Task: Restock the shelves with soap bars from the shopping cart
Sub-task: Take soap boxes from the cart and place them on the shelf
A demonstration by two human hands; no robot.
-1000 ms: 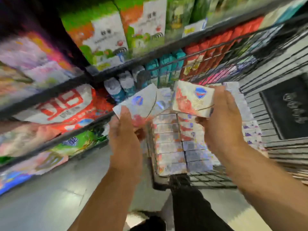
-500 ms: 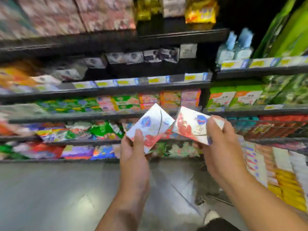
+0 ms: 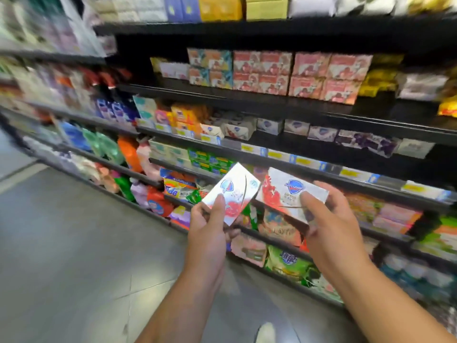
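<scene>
Head: left hand grips soap box; right hand grips second box.

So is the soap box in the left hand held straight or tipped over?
Tipped. The left hand holds its soap box slanted, top corner leaning right toward the other box in the right hand.

The left hand and right hand are bare, as are both forearms up to the frame's edge, and a whitish shoe toe shows low down.
</scene>
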